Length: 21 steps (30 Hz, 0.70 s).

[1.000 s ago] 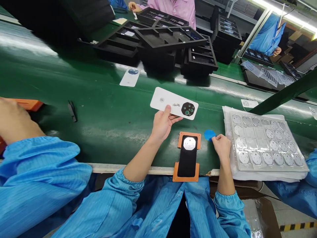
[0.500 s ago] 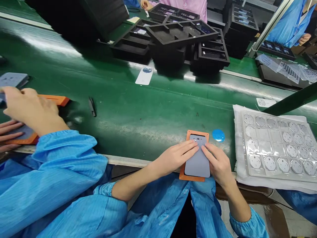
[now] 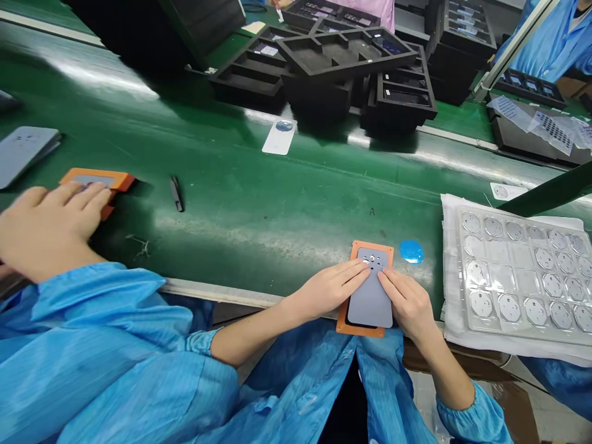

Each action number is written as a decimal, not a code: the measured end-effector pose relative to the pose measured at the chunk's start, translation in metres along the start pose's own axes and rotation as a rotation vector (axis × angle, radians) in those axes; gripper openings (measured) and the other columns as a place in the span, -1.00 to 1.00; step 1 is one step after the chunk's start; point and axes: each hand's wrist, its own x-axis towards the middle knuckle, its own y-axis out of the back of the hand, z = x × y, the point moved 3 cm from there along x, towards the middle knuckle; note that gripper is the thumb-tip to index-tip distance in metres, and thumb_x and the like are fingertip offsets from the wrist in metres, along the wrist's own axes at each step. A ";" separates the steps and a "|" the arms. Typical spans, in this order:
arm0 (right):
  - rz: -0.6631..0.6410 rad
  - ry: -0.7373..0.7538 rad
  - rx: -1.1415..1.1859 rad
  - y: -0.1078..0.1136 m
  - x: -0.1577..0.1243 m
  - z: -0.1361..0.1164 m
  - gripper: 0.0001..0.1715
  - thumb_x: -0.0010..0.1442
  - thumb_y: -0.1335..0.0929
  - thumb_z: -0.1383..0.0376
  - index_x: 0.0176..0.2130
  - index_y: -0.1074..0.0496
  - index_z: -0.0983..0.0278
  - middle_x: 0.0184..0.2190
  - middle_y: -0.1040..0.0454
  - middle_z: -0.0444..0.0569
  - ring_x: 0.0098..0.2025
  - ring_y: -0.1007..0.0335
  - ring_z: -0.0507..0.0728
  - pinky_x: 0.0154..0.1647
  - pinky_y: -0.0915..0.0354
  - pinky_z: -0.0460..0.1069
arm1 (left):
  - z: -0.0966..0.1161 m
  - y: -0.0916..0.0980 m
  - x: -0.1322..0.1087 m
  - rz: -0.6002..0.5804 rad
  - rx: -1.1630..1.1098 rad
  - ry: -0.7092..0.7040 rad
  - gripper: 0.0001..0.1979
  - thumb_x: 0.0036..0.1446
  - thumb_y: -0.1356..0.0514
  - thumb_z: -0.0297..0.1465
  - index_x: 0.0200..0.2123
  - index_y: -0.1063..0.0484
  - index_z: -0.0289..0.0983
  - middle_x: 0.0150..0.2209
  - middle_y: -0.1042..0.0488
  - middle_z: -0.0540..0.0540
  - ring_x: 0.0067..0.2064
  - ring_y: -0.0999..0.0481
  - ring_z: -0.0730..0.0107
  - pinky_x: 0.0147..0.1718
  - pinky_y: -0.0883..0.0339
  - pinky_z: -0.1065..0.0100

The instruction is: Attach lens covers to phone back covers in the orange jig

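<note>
A grey phone back cover [image 3: 370,302] with several small holes near its top lies over an orange frame [image 3: 361,330] at the front edge of the bench. My left hand [image 3: 329,287] grips the cover's upper left side, fingers straight and together on its face. On the opposite edge, my right hand [image 3: 411,303] has its fingertips against the cover, thumb hidden. A dark strip shows between cover and frame at the lower left. Just right of the frame lies a round blue film piece [image 3: 411,251].
A clear tray of round silver pieces [image 3: 536,327] lies at right. Black trays [image 3: 342,58] are stacked behind. A co-worker's hand [image 3: 50,228] is over another orange frame [image 3: 123,180] at left. A small black tool [image 3: 176,193] and a white card [image 3: 279,140] lie on the bench.
The cover has shifted slightly up over the frame, and more holes show as my fingers sit lower. The co-worker's hand has moved, and that orange frame shows more.
</note>
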 end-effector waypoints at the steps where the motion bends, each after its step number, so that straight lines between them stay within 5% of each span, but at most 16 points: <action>1: -0.006 -0.003 0.007 0.000 0.000 0.001 -0.46 0.33 -0.24 0.54 0.23 -0.40 0.29 0.03 -0.59 0.13 0.08 -0.56 0.20 0.11 -0.51 0.10 | -0.001 0.000 0.000 -0.011 0.006 0.012 -0.59 0.35 -0.06 -0.57 0.24 -0.30 -0.43 0.13 -0.50 -0.40 0.19 -0.51 0.10 0.18 -0.45 0.08; 11: -0.066 0.037 -0.017 -0.005 0.001 0.004 -0.56 0.34 -0.23 0.54 0.10 -0.49 0.34 0.00 -0.61 0.13 0.06 -0.55 0.19 0.08 -0.51 0.08 | -0.001 0.000 0.005 -0.098 0.080 0.024 -0.67 0.32 -0.06 -0.55 0.10 -0.44 -0.46 0.11 -0.52 -0.39 0.15 -0.54 0.06 0.20 -0.41 0.03; 21: -0.247 -0.024 -0.106 -0.019 -0.006 0.001 -0.52 0.35 -0.18 0.50 0.16 -0.44 0.35 0.23 -0.43 0.20 0.30 -0.33 0.29 0.28 -0.34 0.22 | 0.004 -0.001 0.002 -0.219 0.068 0.101 -0.61 0.30 -0.12 -0.49 0.18 -0.38 -0.45 0.21 -0.41 -0.45 0.30 -0.36 -0.09 0.31 -0.19 -0.13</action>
